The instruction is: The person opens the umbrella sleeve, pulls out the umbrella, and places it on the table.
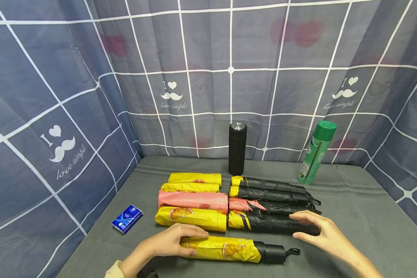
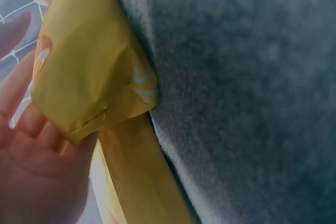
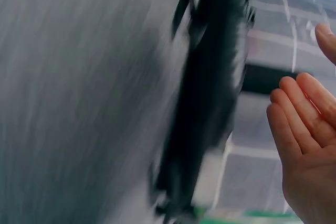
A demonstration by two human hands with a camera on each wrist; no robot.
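A folded yellow umbrella (image 1: 222, 249) with an orange-slice print lies across the front, its black handle and wrist loop to the right. My left hand (image 1: 175, 241) holds its left end, thumb on the near side and fingers on the far side. In the left wrist view the yellow fabric (image 2: 94, 61) hides some fingertips. My right hand (image 1: 321, 233), fingers extended and thumb apart, is near the right end of the closest black-and-yellow folded umbrella (image 1: 271, 223). The right wrist view shows that palm (image 3: 310, 161) holding nothing, beside a blurred black umbrella (image 3: 207, 82).
Left of the black umbrellas, several yellow rolls (image 1: 194, 218) and a pink roll (image 1: 194, 200) lie side by side. A black bottle (image 1: 237, 150) and green spray can (image 1: 316, 154) stand behind. A blue packet (image 1: 127, 219) lies left on the grey surface (image 1: 361, 204).
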